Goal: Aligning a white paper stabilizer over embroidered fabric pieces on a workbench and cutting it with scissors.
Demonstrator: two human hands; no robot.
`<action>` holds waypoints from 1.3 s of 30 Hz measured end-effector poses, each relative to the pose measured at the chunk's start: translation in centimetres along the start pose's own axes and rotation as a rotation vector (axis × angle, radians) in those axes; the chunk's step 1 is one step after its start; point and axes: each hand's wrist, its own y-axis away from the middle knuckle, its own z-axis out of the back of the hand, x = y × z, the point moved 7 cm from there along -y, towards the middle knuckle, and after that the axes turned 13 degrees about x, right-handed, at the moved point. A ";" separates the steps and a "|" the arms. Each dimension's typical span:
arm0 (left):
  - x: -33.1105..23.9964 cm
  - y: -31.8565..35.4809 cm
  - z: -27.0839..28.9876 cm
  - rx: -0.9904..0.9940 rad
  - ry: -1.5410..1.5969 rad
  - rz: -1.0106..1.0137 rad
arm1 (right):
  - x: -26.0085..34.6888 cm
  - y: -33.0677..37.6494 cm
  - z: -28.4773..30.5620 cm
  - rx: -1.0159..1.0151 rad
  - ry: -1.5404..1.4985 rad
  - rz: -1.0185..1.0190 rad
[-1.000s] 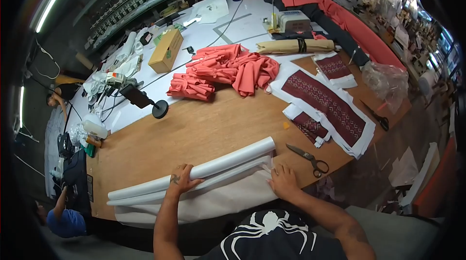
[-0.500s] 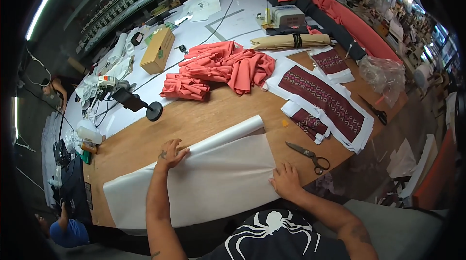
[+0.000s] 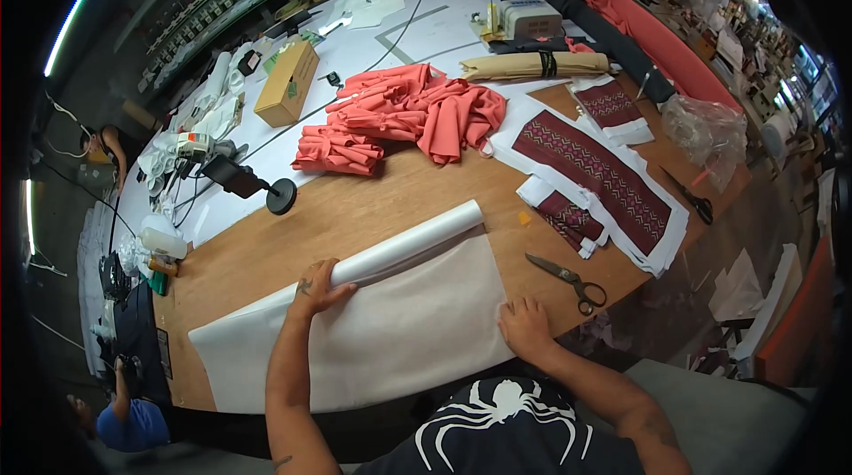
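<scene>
My left hand (image 3: 318, 287) lies open, palm down, on the white paper roll (image 3: 404, 246); my right hand (image 3: 525, 328) presses flat on the unrolled sheet (image 3: 390, 337), lower centre.

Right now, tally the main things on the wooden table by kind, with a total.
White roll under the left hand, its sheet pinned by the right hand: 1
Scissors: 2
Patterned maroon panels: 3
Coral cloth piles: 2
Cardboard box: 1
Total: 9
</scene>
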 end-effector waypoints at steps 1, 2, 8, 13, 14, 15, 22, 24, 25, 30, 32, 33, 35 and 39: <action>0.0 0.1 -0.3 0.004 0.002 0.003 | -0.1 -0.1 0.0 -0.067 -0.033 0.024; 0.0 0.3 -0.3 -0.034 -0.013 0.014 | -0.2 -0.2 0.1 -0.135 -0.066 0.048; -0.4 1.7 -0.6 -0.143 0.012 -0.020 | -1.8 0.2 0.9 -0.268 -0.111 0.180; -0.5 1.8 -0.6 -0.178 -0.022 -0.067 | -2.3 0.2 1.2 -0.306 -0.060 0.238; -0.1 1.6 -0.7 -0.246 -0.068 -0.105 | -2.3 0.2 1.0 -0.304 -0.042 0.233; 0.5 1.5 -0.7 -0.314 -0.113 -0.139 | -2.2 0.0 0.9 -0.306 -0.042 0.235; 3.0 -3.1 1.0 -0.378 -0.012 0.051 | -1.3 -0.2 0.7 -0.310 0.016 0.213; 1.6 -4.3 1.3 -0.333 -0.063 0.087 | -1.2 0.0 0.9 -0.314 0.019 0.205; 1.5 -4.9 1.2 -0.290 -0.036 0.102 | -1.2 0.1 0.9 -0.302 0.040 0.193; 0.3 -6.1 2.0 -0.140 -0.128 0.098 | -1.1 -0.1 1.0 -0.297 0.025 0.163; 0.6 -6.5 2.0 -0.132 -0.112 0.107 | -0.8 -0.3 0.5 -0.184 0.106 0.116; 0.0 -6.8 2.1 -0.124 -0.096 0.068 | -0.4 -0.1 0.7 -0.186 0.102 0.115; -1.8 -7.9 1.7 -0.128 -0.082 0.004 | -0.3 0.0 0.6 -0.080 0.165 0.031; -8.4 -11.9 0.4 -0.265 -0.130 -0.170 | -0.7 0.5 0.9 -0.024 0.123 0.040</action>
